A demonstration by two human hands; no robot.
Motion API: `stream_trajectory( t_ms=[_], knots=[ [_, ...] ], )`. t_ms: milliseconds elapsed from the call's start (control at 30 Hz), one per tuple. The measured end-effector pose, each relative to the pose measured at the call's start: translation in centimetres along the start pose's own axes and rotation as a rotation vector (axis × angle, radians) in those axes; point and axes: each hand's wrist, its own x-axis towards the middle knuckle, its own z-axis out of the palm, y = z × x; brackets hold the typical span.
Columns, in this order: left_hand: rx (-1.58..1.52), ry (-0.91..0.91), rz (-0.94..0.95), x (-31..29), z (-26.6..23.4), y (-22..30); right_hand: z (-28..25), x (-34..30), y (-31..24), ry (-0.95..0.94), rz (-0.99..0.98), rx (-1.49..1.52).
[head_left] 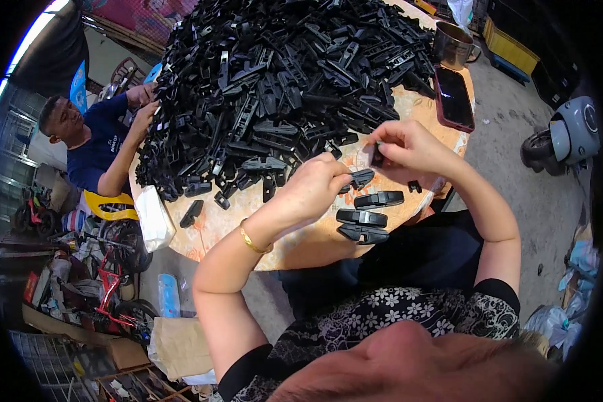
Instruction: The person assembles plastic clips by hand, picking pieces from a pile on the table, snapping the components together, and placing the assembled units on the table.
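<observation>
A large heap of black plastic parts (pixel 268 94) covers most of the round table (pixel 295 248). My left hand (pixel 308 191), with a gold bracelet at the wrist, is closed in a pinch on a long black plastic part (pixel 362 178). Just to its right, my right hand (pixel 412 149) pinches a small black plastic piece (pixel 377 157), partly hidden by the fingers. Nearer me lie a long clip-shaped black part (pixel 379 199) and two more black parts (pixel 362 218) side by side. One small black piece (pixel 415 186) rests below my right hand.
At the table's right edge are a phone (pixel 454 98) and a metal mug (pixel 453 45). A white packet (pixel 155 218) sits on the left edge. Across the left side, another person (pixel 99 144) reaches into the heap. A scooter (pixel 571 137) stands on the floor at right.
</observation>
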Motion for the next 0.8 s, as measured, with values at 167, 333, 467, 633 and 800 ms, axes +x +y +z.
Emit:
stream_trajectory(
  t_ms=[167, 333, 467, 633, 800],
  knots=[
    [-0.064, 0.180, -0.049, 0.3, 0.2, 1.2, -0.9, -1.3, -0.6, 0.082, -0.201, -0.557],
    [0.085, 0.339, 0.067, 1.1, 0.7, -0.8, -1.4, -1.3, -1.1, 0.124, -0.182, -0.676],
    [0.314, 0.439, 0.155, 1.4, 1.0, -1.7, -2.0, -1.1, -0.3, 0.006, -0.352, -0.685],
    [0.034, 0.325, 0.028, 1.5, 0.2, -1.3, -2.6, -0.9, 0.0, -0.081, -0.439, -0.821],
    [-0.420, 0.049, -0.228, 1.3, 0.9, -0.4, -2.0, -1.2, -1.1, -0.036, -0.419, -0.648]
  ],
)
